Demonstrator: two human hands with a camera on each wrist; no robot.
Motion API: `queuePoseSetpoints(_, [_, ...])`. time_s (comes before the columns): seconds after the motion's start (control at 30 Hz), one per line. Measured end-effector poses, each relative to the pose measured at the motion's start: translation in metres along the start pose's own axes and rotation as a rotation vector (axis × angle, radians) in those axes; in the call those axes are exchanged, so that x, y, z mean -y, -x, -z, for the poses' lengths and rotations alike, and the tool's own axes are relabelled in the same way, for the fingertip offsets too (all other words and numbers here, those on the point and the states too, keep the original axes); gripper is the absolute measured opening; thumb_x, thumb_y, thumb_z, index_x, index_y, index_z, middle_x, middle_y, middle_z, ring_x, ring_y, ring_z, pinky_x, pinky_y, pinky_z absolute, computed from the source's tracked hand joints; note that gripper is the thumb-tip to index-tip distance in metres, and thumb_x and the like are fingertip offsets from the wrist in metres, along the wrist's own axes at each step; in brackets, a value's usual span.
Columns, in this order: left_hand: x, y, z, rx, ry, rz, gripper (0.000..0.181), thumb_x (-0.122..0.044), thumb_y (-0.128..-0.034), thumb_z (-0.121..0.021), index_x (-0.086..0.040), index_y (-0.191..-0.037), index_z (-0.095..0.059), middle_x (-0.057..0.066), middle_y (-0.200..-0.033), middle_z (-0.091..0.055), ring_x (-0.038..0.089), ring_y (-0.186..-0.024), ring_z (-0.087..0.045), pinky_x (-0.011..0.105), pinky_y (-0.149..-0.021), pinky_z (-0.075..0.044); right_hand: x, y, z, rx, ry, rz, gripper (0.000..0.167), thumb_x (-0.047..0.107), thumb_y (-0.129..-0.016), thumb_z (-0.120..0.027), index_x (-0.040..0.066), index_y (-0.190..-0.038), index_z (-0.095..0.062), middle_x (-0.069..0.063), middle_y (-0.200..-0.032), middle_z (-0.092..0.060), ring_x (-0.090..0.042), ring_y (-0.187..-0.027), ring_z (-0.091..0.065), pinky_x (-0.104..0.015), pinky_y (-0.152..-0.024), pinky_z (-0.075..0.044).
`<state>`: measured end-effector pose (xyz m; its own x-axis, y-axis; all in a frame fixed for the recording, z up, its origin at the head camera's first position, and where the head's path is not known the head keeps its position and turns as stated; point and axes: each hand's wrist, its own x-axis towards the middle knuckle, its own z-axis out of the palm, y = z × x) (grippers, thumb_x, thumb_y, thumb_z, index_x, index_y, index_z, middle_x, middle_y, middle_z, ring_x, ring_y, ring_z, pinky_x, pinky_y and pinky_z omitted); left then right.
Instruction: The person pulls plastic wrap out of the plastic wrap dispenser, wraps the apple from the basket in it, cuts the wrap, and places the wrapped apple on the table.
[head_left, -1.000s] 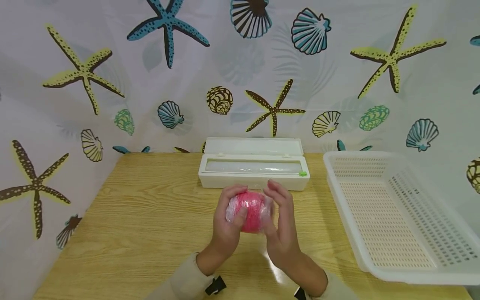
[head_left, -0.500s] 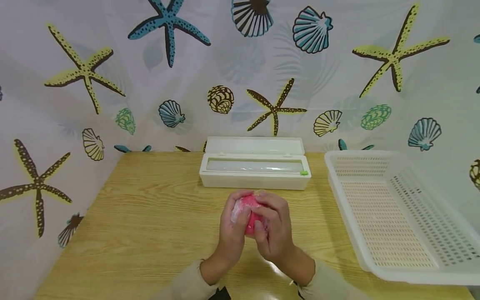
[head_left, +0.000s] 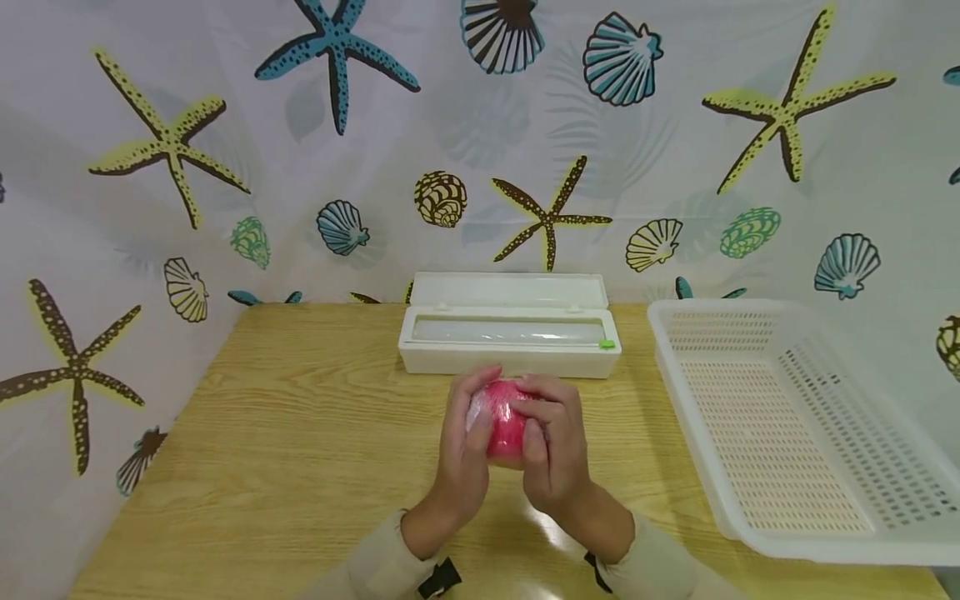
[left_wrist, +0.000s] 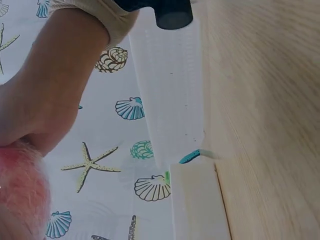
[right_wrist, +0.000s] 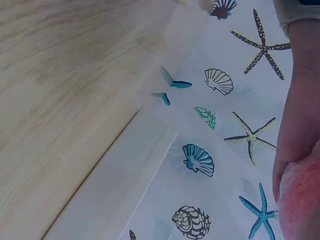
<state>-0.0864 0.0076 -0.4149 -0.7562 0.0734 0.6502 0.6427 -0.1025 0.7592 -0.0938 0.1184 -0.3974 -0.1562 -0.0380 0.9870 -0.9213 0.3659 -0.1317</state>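
Note:
Both hands hold a pinkish-red round thing wrapped in clear plastic film [head_left: 507, 421], raised above the table in front of the white box. My left hand [head_left: 461, 462] curls round its left side, thumb on the near face. On the other side my right hand [head_left: 558, 450] grips it, with bent fingers over the top and the thumb on the near face. Its far side and underside are hidden. In the left wrist view, part of the pink wrapped thing [left_wrist: 22, 192] shows at the lower left; in the right wrist view it [right_wrist: 302, 200] shows at the lower right.
Behind the hands stands a white cling film dispenser [head_left: 510, 360], its lid up, a film roll inside and a green slider [head_left: 607, 343] at its right end. A white perforated basket [head_left: 720, 467] stands at right. A curtain [head_left: 480, 125] with shells and starfish hangs behind the wooden table [head_left: 315, 433].
The right hand's fingers, raised and apart from the film one second ago, have closed over the right side of the wrapped round thing. The left hand has kept its hold, shifting slightly.

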Motion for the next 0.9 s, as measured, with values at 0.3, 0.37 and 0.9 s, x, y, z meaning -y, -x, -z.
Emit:
queuePoseSetpoints(0.3, [0.009, -0.004, 0.002, 0.005, -0.253, -0.525, 0.047, -0.027, -0.0918, -0.037, 0.013, -0.116, -0.043, 0.027, -0.121, -0.042, 0.036, -0.113, -0.039, 0.041, -0.090, -0.046, 0.008, 0.002, 0.002, -0.089, -0.223, -0.314, 0.022, -0.007, -0.082, -0.031, -0.014, -0.089, -0.050, -0.029, -0.098, -0.051, -0.032, -0.094, -0.053, -0.029, -0.084, -0.048])
queuePoseSetpoints(0.37, [0.011, -0.004, 0.002, -0.005, -0.265, -0.559, 0.045, -0.026, -0.0912, -0.038, 0.013, -0.114, -0.044, 0.027, -0.119, -0.043, 0.036, -0.112, -0.040, 0.041, -0.091, -0.045, 0.010, 0.003, 0.002, -0.088, -0.253, -0.370, 0.023, -0.009, -0.083, -0.029, -0.013, -0.091, -0.050, -0.027, -0.100, -0.051, -0.033, -0.096, -0.051, -0.030, -0.086, -0.048])
queuePoseSetpoints(0.9, [0.018, -0.005, -0.008, -0.123, -0.255, -0.463, 0.036, -0.019, -0.0984, -0.033, 0.012, -0.109, -0.049, 0.024, -0.112, -0.051, 0.036, -0.107, -0.048, 0.040, -0.088, -0.048, 0.012, 0.006, -0.005, -0.049, -0.214, -0.525, 0.021, -0.007, -0.090, -0.031, -0.009, -0.099, -0.050, -0.021, -0.107, -0.050, -0.031, -0.099, -0.049, -0.025, -0.083, -0.048])
